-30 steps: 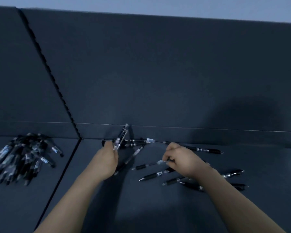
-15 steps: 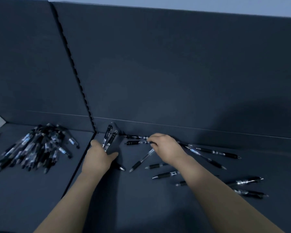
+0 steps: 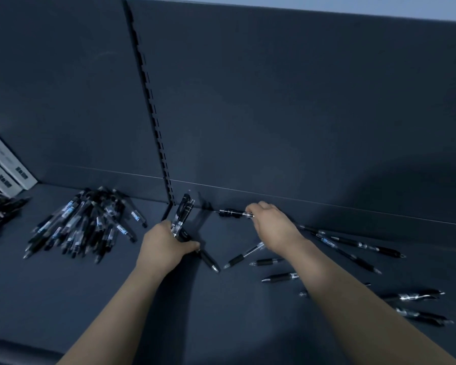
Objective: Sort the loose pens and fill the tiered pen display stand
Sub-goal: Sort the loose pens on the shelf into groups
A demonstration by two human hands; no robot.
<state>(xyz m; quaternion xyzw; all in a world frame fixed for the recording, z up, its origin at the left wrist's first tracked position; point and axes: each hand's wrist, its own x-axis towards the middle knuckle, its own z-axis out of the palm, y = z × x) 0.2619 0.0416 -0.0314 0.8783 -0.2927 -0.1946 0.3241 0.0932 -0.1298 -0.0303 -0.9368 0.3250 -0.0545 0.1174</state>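
Left hand [image 3: 166, 242] gripping a small bundle of pens [image 3: 182, 212] at the foot of the slotted upright [image 3: 153, 114], just to its right. Fingers curling round the barrels, probably gathering like pens before loading. Right hand [image 3: 270, 223] reaching further right of the upright, fingertips pinching one black pen [image 3: 231, 213] that is lying along the back panel.

Loose pens [image 3: 353, 250] lying scattered well right of the upright, with the right forearm crossing over several and hiding parts of them. Heaped pile of pens [image 3: 90, 225] sitting left of the upright, white boxes [image 3: 7, 164] far left. Tiered stand not showing in view.
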